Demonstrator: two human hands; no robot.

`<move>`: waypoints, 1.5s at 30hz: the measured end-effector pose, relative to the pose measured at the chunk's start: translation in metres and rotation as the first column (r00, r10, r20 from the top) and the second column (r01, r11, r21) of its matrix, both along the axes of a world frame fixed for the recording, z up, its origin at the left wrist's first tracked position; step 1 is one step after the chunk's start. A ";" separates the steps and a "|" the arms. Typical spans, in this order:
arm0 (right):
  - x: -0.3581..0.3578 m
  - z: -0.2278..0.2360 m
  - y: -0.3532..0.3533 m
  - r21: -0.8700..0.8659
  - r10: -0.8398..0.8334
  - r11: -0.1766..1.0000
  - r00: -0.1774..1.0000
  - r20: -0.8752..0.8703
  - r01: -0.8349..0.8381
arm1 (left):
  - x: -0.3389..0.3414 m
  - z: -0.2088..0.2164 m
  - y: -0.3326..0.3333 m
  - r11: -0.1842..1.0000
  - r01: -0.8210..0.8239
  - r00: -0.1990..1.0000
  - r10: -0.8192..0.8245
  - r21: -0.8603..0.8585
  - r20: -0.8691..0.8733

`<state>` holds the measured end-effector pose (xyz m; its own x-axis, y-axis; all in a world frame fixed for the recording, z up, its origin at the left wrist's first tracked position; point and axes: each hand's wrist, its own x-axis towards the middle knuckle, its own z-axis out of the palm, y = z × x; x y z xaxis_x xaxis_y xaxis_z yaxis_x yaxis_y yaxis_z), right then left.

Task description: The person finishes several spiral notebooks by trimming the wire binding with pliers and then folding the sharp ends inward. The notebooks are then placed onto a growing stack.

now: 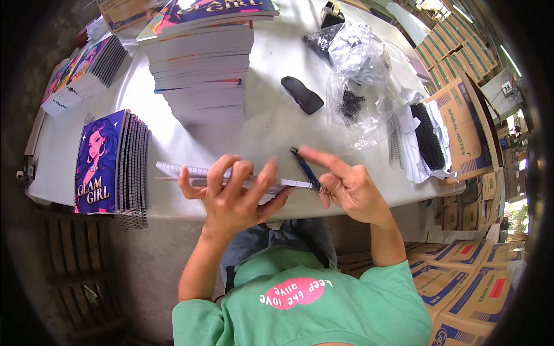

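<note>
My left hand (234,193) grips a notebook (293,183) held nearly edge-on above the table's near edge, fingers spread over its pages. At the notebook's right end, a dark spiral wire (315,184) sticks out. My right hand (356,196) closes thumb and fingers around that wire end, its index finger stretched out to the left. Just behind lies a pair of dark-blue-handled pliers (303,165), partly covered by the hand and notebook. Farther back, a black, curved, shoe-sole-shaped object (302,95) rests on the table.
A tall stack of unbound pages (202,75) stands behind my hands. Spiral notebooks (99,164) are piled at left, with another pile (86,72) farther back. To the right are a clear plastic bag (360,86) and a carton (461,127) beside black coils (428,138). More cartons (461,277) sit lower right.
</note>
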<state>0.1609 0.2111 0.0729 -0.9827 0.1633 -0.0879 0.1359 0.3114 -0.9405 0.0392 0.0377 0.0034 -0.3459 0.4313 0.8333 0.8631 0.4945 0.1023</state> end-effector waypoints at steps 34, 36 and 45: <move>-0.043 -0.048 0.041 0.028 0.156 0.988 0.945 -0.288 -0.154 | 0.004 -0.001 -0.006 0.985 0.082 0.942 -0.127 0.151 0.310; -0.048 -0.043 0.043 -0.187 0.170 0.942 0.879 -0.446 -0.277 | 0.003 0.001 -0.005 0.987 0.087 0.944 -0.126 0.138 0.306; -0.069 -0.030 0.024 -0.008 0.311 0.939 0.861 -0.402 -0.343 | 0.001 0.002 -0.011 0.978 0.145 0.918 -0.189 0.148 0.348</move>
<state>0.0920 0.2353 0.0433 -0.9354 -0.1646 0.3128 -0.3421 0.1986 -0.9184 0.0406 0.0265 0.0052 -0.5616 0.4162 0.7151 0.8269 0.3118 0.4679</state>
